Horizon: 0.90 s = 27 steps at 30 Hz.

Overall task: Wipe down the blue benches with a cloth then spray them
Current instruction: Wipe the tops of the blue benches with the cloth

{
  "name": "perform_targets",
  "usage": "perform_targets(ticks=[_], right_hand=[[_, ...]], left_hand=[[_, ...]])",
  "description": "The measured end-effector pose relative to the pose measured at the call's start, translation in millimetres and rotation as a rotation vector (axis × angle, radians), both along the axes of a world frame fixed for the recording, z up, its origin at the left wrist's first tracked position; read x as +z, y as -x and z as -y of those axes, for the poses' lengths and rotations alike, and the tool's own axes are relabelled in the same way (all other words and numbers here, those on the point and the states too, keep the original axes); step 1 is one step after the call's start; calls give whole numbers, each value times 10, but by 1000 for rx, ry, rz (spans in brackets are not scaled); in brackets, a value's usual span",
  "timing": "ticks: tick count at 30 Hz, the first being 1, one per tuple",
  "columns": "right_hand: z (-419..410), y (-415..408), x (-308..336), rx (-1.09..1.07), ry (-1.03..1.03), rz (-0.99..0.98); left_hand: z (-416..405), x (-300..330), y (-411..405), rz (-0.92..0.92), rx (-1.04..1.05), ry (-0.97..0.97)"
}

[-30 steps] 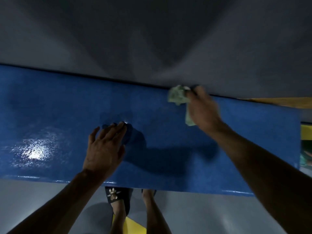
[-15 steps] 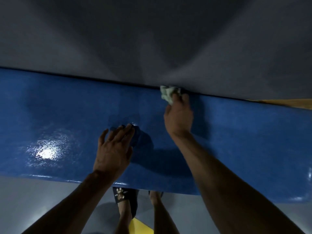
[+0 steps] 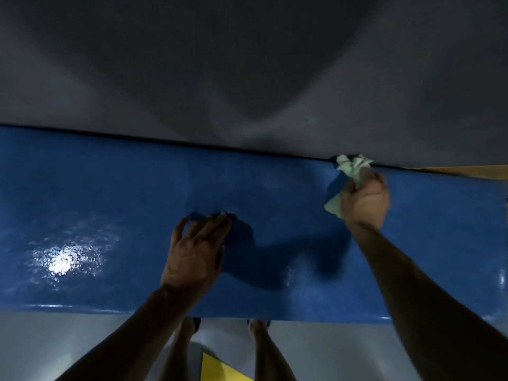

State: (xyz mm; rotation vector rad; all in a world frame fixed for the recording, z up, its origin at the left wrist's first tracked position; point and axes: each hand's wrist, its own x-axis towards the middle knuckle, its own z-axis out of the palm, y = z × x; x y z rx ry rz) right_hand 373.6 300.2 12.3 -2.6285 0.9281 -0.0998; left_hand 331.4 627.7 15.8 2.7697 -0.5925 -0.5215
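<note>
Wall: grey, dim, filling the whole twelve o'clock half of the view, meeting the counter's far edge.
Counter: long glossy blue slab running from nine to three o'clock; a bright light glare sits toward eight o'clock.
Floor: pale grey along six o'clock, with a yellow patch between the person's bare legs.
Left hand: near centre, palm down, fingers straight and slightly spread, resting flat on the counter, holding nothing.
Right hand: at two o'clock, well apart from the left, fingers curled tight round the cloth.
Cloth: pale green, bunched, sticking out past the fingers and pressed on the counter's far edge where it meets the wall.
</note>
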Motion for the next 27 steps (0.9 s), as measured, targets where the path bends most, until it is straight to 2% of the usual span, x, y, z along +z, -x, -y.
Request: perform_targets(ticks=[3,7,10,13,15,17,19,24,27], right_hand=[[-880,-212,-69,-52,-65,85],[-1765,-447,-96,69,-127,40],[-1880,-430,-48,322,-94,-12],[-1491,-349,-13,588,-73,-71],[-1033,-299,-25,522,-1,-63],[-613,-195,7,321,42,-41],[-540,-120,33,151,38,-45],[-1600,-367,-54,-111,15,-36],[-2561,-514,-29,16,-73,-19]], left_hand=[[-127,13,-58,9,-67,47],[-391,48,-148,15,-112,127],[-637,73,-229,17,-74,102],[-850,87,-366,19,-68,63],[-986,88,-462,14,-55,35],[-1110,71,-535,-5,-43,-5],[-1197,50,-578,-28,-54,-36],[-1209,35,-615,-2,-89,-36],[-1196,30,-625,10,-86,-43]])
